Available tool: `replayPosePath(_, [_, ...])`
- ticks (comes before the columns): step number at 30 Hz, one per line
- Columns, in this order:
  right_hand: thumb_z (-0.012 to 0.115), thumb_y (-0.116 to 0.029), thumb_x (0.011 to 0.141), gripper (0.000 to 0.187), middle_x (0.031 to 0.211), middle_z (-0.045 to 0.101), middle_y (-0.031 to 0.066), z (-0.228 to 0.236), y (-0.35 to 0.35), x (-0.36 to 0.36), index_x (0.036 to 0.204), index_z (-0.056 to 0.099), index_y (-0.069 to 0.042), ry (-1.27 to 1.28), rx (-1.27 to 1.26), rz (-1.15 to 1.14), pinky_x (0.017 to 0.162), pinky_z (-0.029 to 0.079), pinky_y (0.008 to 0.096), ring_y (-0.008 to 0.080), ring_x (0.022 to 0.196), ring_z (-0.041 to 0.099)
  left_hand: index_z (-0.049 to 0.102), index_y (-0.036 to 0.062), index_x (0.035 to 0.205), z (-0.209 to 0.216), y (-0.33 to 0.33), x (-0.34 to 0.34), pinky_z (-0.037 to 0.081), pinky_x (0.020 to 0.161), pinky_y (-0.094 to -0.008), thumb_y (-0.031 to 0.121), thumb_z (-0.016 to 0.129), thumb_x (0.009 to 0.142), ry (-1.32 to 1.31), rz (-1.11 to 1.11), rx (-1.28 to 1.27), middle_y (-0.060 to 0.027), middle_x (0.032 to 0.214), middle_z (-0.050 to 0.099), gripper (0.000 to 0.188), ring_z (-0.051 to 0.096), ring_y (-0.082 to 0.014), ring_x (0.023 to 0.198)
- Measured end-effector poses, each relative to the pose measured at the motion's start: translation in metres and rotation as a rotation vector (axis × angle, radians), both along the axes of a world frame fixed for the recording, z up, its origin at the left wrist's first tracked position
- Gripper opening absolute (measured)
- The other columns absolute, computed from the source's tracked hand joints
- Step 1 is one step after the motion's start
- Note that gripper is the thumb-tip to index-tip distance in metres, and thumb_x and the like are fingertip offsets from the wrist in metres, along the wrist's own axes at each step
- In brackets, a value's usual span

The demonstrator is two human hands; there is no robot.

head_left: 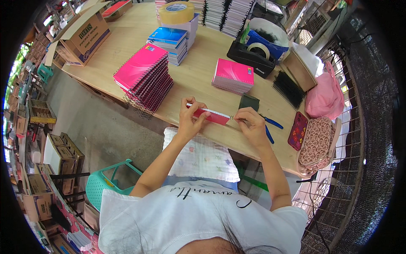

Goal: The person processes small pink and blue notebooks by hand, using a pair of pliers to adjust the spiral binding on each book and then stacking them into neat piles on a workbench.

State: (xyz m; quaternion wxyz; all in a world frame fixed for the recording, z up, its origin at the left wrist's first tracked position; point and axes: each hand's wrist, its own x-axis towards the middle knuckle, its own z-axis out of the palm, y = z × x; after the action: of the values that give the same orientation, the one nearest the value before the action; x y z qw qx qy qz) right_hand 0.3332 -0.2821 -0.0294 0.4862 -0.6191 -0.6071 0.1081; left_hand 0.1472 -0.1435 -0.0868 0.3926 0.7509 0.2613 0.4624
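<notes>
Above the near edge of the table, my left hand (193,119) is closed on a pink notebook (215,117) held nearly edge-on, with its white page edge upward. My right hand (250,126) is pinched at the notebook's right end, on a thin dark wire coil (232,118) that shows just beyond the fingertips. How far the coil runs into the notebook is too small to tell. Right beside that hand lies a blue-handled hand tool (273,122), its head hidden. A small dark block (249,102) rests just behind my right fingers.
A tall stack of pink spiral notebooks (143,70) stands left, near the edge; a pink pad stack (234,74) lies ahead. Blue pads (169,40), a tape dispenser (253,59) and black wire coils (288,89) sit farther back. A phone (298,131) and patterned pouch (316,139) lie right.
</notes>
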Motion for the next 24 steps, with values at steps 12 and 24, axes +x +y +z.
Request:
replayPosePath(12, [0.064,-0.013,0.086,0.018,0.088,0.064,0.0133,0.024,0.001,-0.013,0.103,0.062,-0.006,-0.175,-0.202,0.007,0.068,0.049,0.0384,0.0323,0.079,0.063,0.065,0.0034,0.089,0.002,-0.004,0.001,0.044,0.077,-0.0317,0.01,0.079,0.073,0.024,0.021,0.076,-0.0089,0.099,0.041,0.023,0.048,-0.0225,0.09])
replayPosePath(24, [0.065,-0.021,0.086,0.022,0.096,0.063,0.0098,0.021,0.013,-0.01,0.102,0.062,-0.005,-0.268,-0.31,0.044,0.077,0.048,0.0403,0.0288,0.09,0.059,0.065,0.0046,0.088,-0.001,-0.017,0.003,0.042,0.078,-0.035,0.009,0.079,0.072,-0.009,0.094,0.091,-0.0101,0.096,0.042,0.022,0.046,-0.025,0.089])
